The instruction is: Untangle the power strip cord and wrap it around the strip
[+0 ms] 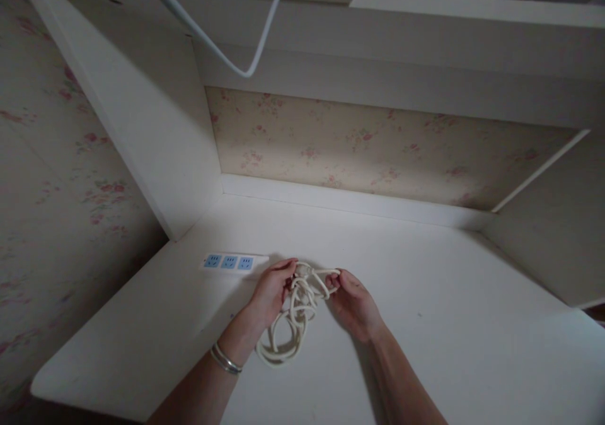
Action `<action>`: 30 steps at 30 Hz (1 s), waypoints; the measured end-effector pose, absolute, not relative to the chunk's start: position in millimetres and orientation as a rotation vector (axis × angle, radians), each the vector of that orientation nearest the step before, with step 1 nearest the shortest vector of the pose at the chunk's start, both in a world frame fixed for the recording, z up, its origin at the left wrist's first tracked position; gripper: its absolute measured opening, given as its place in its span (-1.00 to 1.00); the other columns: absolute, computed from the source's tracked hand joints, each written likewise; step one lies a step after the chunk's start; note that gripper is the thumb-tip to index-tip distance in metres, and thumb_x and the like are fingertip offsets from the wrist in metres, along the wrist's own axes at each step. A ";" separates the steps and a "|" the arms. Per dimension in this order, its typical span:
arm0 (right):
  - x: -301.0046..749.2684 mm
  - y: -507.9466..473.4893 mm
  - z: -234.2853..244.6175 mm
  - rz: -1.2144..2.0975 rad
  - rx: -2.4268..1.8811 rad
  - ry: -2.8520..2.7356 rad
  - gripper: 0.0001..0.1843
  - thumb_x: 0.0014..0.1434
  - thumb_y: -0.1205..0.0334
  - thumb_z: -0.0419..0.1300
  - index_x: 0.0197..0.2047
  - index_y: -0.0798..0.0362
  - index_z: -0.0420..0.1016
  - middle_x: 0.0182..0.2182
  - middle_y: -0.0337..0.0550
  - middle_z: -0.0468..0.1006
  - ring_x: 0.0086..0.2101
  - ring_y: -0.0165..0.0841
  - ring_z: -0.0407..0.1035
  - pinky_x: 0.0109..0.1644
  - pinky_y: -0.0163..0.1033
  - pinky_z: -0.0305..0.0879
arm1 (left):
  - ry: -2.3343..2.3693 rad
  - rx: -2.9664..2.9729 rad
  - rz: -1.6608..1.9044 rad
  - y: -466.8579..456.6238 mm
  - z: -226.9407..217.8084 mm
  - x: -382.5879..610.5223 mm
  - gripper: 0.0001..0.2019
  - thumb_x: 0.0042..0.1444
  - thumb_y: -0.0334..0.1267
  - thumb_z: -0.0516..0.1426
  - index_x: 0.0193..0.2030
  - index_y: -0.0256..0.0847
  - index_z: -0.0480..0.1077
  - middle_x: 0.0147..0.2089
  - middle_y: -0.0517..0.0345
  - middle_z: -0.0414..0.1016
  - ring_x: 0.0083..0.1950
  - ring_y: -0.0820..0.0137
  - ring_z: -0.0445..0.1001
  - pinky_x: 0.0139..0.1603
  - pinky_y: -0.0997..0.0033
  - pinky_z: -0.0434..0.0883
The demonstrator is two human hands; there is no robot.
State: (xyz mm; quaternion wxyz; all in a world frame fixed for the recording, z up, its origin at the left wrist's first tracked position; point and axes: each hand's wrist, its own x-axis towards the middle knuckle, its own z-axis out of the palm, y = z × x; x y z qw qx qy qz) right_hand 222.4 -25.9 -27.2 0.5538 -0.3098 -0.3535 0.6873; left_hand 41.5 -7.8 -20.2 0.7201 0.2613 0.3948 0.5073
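Note:
A tangled white power cord (pixel 300 308) lies bunched on the white desk, with loops spreading toward me. My left hand (pixel 274 289), with silver bangles at the wrist, is closed on the cord at the bunch's upper left. On the other side, my right hand (pixel 352 302) pinches a stretch of the same cord between thumb and fingers. The white power strip (pixel 235 263), with three blue sockets, lies flat just left of my left hand. Its right end is close to that hand, and where the cord joins it is hidden.
The white desk top (pixel 449 305) has a rounded front left corner. A side panel (pixel 142 116) rises on the left, and another (pixel 558 223) on the right. Above hangs a shelf (pixel 401 40), with a bent white rod (pixel 248 72) in front. Floral wallpaper (pixel 331 141) covers the back.

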 end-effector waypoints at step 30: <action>225.7 -20.7 -37.4 1.498 -0.748 -0.706 -0.73 0.07 0.17 0.33 -0.13 -0.11 0.45 -0.23 -0.20 0.59 -0.32 -0.35 0.42 -0.17 -0.17 0.28 | 0.937 1.213 1.054 -21.4 -17.3 49.4 -0.72 0.07 -0.10 0.19 -0.16 -0.22 0.33 -0.28 0.21 0.38 -0.26 0.45 0.35 -0.23 0.51 0.28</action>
